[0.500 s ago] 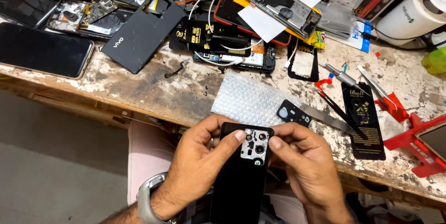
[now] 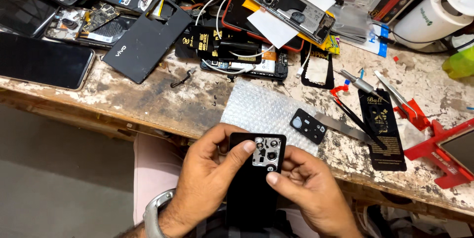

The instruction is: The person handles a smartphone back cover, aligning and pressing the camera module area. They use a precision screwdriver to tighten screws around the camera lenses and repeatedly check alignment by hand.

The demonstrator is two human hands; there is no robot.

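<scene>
Fingers (image 2: 236,155) grip black phone (image 2: 252,188), its silver camera module (image 2: 266,151) exposed.

Both hands are holding a black phone (image 2: 254,188) below the surface (image 2: 197,105) edge: the left hand (image 2: 210,181) is thumbing beside its bare camera module (image 2: 266,151), the right hand (image 2: 308,188) is gripping the other edge. A bubble wrap sheet (image 2: 261,109) and camera cover (image 2: 307,126) are lying just beyond.

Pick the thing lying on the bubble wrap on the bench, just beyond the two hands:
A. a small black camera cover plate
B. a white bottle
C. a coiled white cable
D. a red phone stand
A: a small black camera cover plate lies on the right edge of the bubble wrap, above the black phone held by the left hand and right hand.
</scene>
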